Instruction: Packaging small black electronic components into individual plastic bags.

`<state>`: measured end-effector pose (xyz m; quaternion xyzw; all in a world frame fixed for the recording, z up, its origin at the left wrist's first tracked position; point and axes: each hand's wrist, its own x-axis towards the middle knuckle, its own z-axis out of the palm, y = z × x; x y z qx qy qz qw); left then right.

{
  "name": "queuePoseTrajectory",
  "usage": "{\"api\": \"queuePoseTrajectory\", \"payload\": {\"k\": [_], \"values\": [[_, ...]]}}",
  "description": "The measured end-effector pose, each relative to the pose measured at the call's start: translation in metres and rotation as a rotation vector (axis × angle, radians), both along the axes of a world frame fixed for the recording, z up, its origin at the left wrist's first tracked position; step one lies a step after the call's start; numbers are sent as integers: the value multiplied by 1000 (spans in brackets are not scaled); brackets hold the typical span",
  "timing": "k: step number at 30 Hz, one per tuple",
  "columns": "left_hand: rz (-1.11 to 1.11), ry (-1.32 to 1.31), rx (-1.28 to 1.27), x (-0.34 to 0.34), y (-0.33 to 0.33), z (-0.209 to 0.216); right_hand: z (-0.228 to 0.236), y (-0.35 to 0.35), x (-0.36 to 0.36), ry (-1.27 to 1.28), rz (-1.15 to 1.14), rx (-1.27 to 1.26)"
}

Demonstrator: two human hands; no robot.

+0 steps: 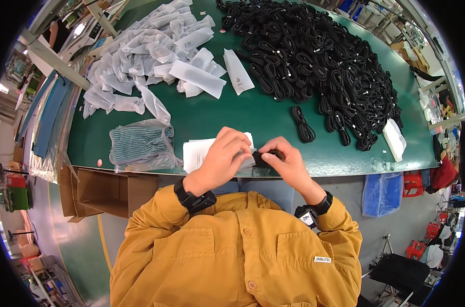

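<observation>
Where the hands meet: just right of the white stack [194, 155], at the near edge of the green table [207, 120].
Left hand [219, 159]: it lies partly over the white stack; its thumb and fingertips seem to pinch a thin clear bag [249, 162].
Right hand [291, 163]: right of the white stack, its thumb and pointing finger pinch a black cord [259, 159]; I can't see all the other fingers.
Clear bag trouble: it could rip or crumple if the black cord pokes it hard, because it looks so thin.
Black cord trouble: it could drop off the edge if the pinch slips, because the green table ends right there.
White stack trouble: it could slide apart if the left hand bumps it.
Spare cord [302, 124]: beyond the white stack and to its right, near the big cord pile [314, 56]; it could get tangled if that pile slumps.
</observation>
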<state>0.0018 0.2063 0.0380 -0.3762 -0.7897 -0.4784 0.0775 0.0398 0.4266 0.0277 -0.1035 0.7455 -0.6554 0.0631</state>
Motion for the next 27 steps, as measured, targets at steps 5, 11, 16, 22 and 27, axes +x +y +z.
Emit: {"api": "queuePoseTrajectory", "payload": {"k": [5,11,16,22,27], "values": [[81,-344,176,-10,-7,14,36,-14,-9,320,77,56],[-6,-687,388,-34,-12,29,38,-15,-29,441,-31,28],[-41,-682,480,-39,0,28,32,-19,-40,584,-70,237],[-219,-1074,817,-43,2,11,39,-32,-34,629,-72,152],[-229,-1215,900,-40,2,7,29,-35,-37,598,-130,122]]}}
